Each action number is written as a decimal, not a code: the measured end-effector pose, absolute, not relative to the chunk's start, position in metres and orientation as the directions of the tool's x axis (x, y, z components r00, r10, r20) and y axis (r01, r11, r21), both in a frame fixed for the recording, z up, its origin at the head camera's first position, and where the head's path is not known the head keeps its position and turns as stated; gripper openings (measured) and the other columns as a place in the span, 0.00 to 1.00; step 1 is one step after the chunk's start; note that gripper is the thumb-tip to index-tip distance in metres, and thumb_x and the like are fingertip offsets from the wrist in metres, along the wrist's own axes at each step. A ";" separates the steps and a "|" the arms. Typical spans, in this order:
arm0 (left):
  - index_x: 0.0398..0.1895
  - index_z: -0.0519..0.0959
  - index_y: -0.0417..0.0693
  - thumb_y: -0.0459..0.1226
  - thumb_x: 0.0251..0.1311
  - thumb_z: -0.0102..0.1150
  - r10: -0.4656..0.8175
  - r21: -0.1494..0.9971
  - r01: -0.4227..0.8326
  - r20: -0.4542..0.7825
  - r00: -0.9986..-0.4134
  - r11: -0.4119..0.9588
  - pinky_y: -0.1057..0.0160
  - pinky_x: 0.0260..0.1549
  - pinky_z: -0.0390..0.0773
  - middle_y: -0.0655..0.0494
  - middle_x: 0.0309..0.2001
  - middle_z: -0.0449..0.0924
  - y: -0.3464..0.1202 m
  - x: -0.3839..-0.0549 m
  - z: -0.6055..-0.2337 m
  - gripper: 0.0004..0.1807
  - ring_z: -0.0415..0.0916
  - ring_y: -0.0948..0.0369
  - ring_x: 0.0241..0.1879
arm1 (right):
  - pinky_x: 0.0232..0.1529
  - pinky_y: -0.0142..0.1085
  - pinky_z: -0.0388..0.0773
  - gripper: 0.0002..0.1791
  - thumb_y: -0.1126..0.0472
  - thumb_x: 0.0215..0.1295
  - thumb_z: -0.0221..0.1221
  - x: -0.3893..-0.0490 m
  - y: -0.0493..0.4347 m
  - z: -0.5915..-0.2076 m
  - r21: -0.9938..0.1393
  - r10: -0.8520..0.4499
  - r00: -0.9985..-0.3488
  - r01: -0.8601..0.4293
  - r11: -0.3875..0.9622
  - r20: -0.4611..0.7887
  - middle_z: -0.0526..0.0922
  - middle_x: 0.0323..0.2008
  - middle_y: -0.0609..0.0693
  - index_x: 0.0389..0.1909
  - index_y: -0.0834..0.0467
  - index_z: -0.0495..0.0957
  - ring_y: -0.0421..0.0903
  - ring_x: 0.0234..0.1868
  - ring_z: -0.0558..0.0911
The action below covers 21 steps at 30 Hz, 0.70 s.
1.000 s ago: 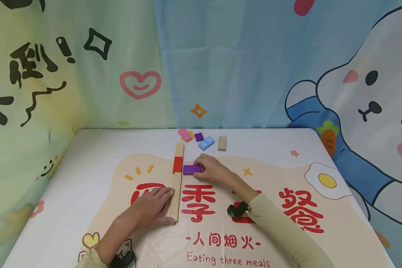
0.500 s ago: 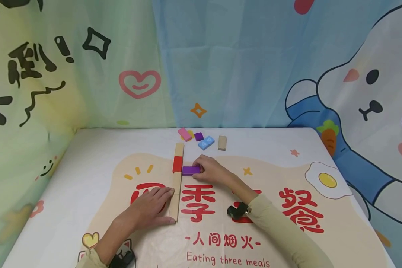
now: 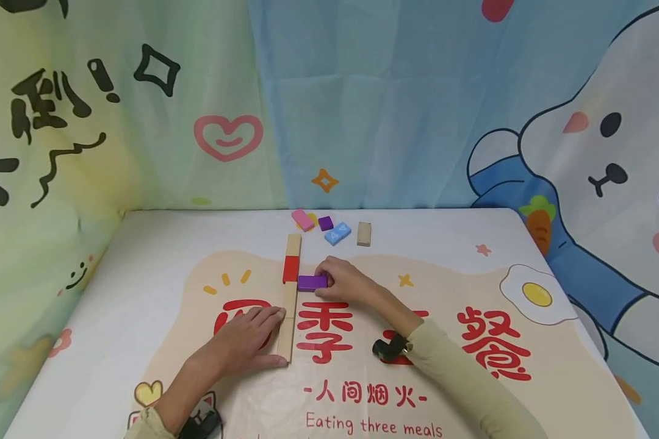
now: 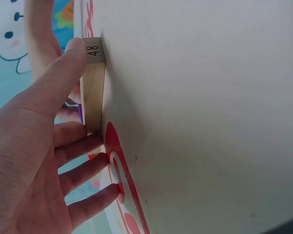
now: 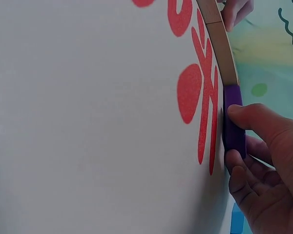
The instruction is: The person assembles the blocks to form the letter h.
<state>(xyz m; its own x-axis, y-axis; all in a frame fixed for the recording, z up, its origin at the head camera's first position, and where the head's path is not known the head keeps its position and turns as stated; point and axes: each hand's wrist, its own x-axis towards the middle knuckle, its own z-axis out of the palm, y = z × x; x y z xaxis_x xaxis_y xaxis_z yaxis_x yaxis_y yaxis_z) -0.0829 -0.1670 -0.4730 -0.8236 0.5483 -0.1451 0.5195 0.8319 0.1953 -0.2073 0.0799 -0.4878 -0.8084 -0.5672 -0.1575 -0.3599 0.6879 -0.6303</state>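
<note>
Block (image 3: 307, 283), purple, smooth and shaped like a little brick, lies flat on the white table (image 3: 115, 317), and its left end seems to touch the row beside it. I cannot tell what it is made of. My right hand (image 3: 345, 281) has its other end: my thumb and fingers pinch it.

The row goes away from me, end to end: a long pale wooden block (image 3: 285, 344) nearest me, a second pale wooden block (image 3: 290, 299), a red brick-shaped block (image 3: 291, 269), and a short pale wooden block (image 3: 293, 245) last. The purple block meets the second one, close to the red one. My left hand (image 3: 247, 335) is on the row's other side, fingers quite straight and spread, thumb against the end marked 48.

I think the row could go crooked. If I push the purple block too hard, the joins might slip, because my left hand is only down at the near part. If I twist as I let go, the purple block might turn and leave a gap.

Farther back lie a pink oblong block (image 3: 302, 220), a small dark purple block (image 3: 326, 224), a light blue block with pale marks (image 3: 337, 234) and a lone tan wooden block (image 3: 364, 234).
</note>
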 end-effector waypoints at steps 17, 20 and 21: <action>0.72 0.62 0.49 0.69 0.50 0.57 0.536 0.207 0.503 -0.156 -0.830 0.839 0.50 0.60 0.74 0.54 0.68 0.68 -0.166 -0.082 -0.471 0.51 0.67 0.54 0.65 | 0.36 0.26 0.73 0.17 0.56 0.59 0.67 -0.206 0.080 -0.489 -0.636 -0.608 -0.778 -0.392 0.664 -0.156 0.75 0.38 0.48 0.46 0.58 0.77 0.41 0.37 0.73; 0.72 0.62 0.49 0.69 0.50 0.57 0.536 0.207 0.503 -0.155 -0.830 0.839 0.50 0.61 0.74 0.54 0.68 0.68 -0.166 -0.082 -0.470 0.51 0.66 0.54 0.66 | 0.36 0.26 0.73 0.17 0.55 0.59 0.67 -0.205 0.081 -0.489 -0.630 -0.611 -0.775 -0.398 0.667 -0.158 0.75 0.37 0.48 0.46 0.58 0.77 0.40 0.37 0.72; 0.72 0.62 0.49 0.69 0.50 0.57 0.537 0.206 0.504 -0.154 -0.830 0.839 0.50 0.60 0.74 0.53 0.68 0.68 -0.166 -0.082 -0.470 0.51 0.66 0.54 0.66 | 0.36 0.26 0.73 0.17 0.55 0.59 0.67 -0.205 0.081 -0.489 -0.626 -0.612 -0.775 -0.400 0.669 -0.158 0.75 0.37 0.48 0.46 0.58 0.77 0.40 0.37 0.72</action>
